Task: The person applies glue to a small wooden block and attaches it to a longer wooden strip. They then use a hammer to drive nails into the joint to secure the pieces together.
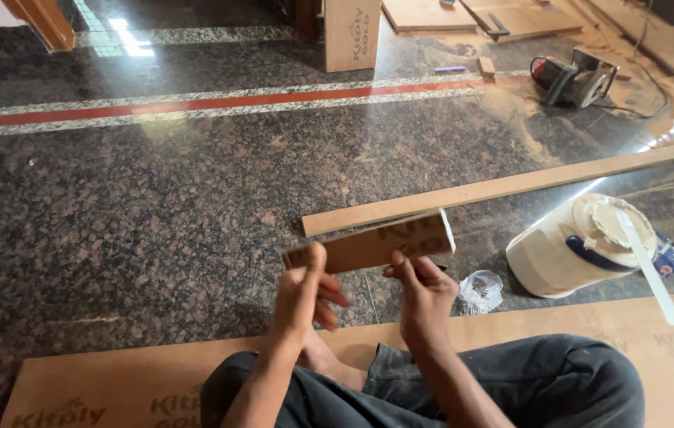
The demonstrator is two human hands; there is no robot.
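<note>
A dark speckled granite floor (pixel 155 206) fills the view, crossed near the top by a red stripe (pixel 218 102) between pale speckled bands and dusted with sawdust toward the right. A large plywood sheet (pixel 670 349) lies flat along the bottom, and the person sits on it cross-legged in dark trousers. A long wooden batten (pixel 527 184) runs at a slant across the floor from the centre to the right edge. Right of the knees stands a white tub of adhesive (pixel 559 257), lid off, with a flat white stick (pixel 650 269) resting across its mouth and out over the sheet. Far off at the upper right sits a circular saw (pixel 575 79) among boards and offcuts. Between the tub and the hands lies a small crumpled clear plastic bag (pixel 480 289). Held up in front of the person, above the floor and just before the batten, is a short plywood strip (pixel 377 244), tilted with its right end higher. The left hand (pixel 301 289) is clamped on its left end, thumb up against the face; the right hand (pixel 424 289) pinches its lower edge near the middle.
</note>
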